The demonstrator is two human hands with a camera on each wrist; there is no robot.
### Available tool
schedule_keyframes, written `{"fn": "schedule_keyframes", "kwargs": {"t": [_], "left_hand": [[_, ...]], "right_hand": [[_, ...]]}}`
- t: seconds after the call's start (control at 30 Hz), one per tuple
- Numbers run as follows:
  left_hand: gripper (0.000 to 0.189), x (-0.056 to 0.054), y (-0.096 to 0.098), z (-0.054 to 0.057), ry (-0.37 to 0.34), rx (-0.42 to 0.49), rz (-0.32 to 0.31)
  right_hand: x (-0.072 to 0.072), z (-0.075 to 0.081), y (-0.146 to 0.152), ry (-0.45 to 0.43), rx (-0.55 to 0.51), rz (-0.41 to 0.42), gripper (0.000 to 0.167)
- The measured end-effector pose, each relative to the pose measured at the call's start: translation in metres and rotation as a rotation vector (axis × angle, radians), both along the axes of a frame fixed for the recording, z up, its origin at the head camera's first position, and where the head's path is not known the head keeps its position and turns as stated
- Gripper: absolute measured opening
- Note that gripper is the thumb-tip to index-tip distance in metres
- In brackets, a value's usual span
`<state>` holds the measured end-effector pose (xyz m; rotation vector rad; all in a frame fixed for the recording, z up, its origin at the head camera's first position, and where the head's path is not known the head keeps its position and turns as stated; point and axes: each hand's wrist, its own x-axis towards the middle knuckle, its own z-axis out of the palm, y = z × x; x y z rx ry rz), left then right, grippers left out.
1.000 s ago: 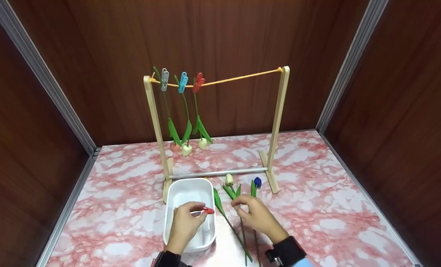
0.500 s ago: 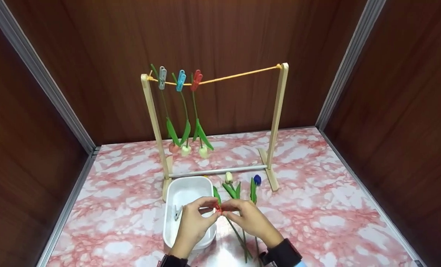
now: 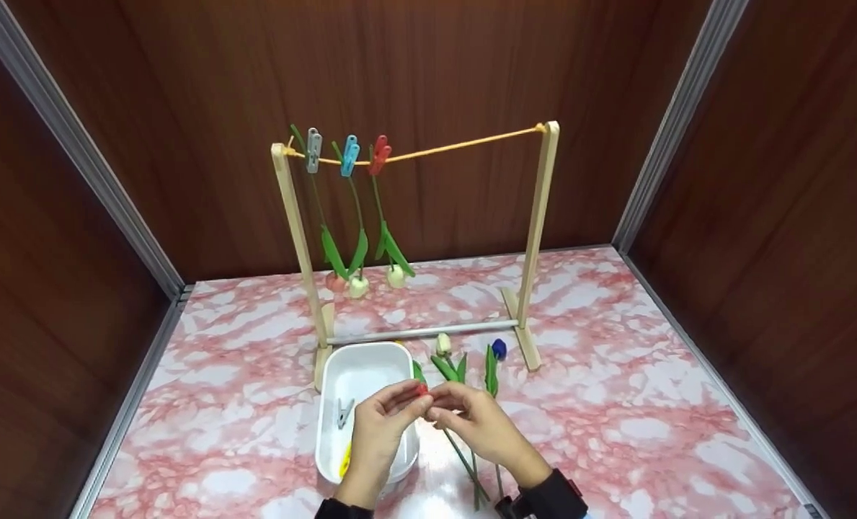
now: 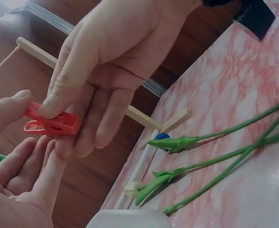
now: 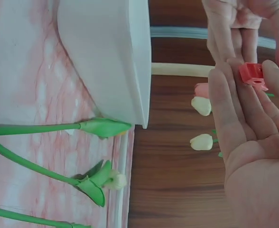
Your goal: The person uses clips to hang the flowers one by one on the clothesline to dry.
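In front of the body, my two hands meet at a small red clothespin (image 4: 59,124). My right hand (image 3: 486,425) pinches it between thumb and fingers. My left hand (image 3: 381,432) holds its other end, with the thumb tip at the handle and fingertips underneath. The head view shows just a bit of red between the fingertips. Below and beside the hands lie artificial tulips on the tabletop: a white one (image 3: 444,344), a blue one (image 3: 499,349) and a third with its green leaf (image 3: 419,372) partly hidden by the hands.
A white tub (image 3: 370,364), partly under my left hand, contains a grey clothespin (image 3: 344,413) and something yellow (image 3: 345,461). Behind stands a wooden rack with an orange cord (image 3: 457,148). Three tulips hang head down from it by grey (image 3: 314,151), blue (image 3: 349,155) and red pegs (image 3: 380,155).
My left hand has carried the red clothespin rightward from over the tub. My right hand has come left from above the tulips and taken hold of it too.
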<state>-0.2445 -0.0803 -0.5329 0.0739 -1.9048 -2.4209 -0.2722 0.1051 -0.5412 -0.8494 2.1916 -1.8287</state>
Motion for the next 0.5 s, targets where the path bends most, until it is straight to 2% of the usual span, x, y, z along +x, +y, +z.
{"fn": "schedule_keyframes", "kwargs": {"t": [0.13, 0.27, 0.5], "left_hand": [[0.039, -0.0018, 0.0005, 0.0006, -0.031, 0.001, -0.012], [0.036, -0.0034, 0.0000, 0.0005, -0.029, 0.009, -0.028], [0.040, -0.0038, -0.0005, -0.0028, -0.057, 0.066, -0.056]], "right_hand": [[0.0010, 0.0018, 0.0004, -0.048, -0.028, -0.018, 0.023], [0.0013, 0.0030, 0.0004, -0.076, -0.035, -0.026, 0.021], [0.0010, 0.0013, 0.0003, -0.160, -0.070, 0.009, 0.021]]}}
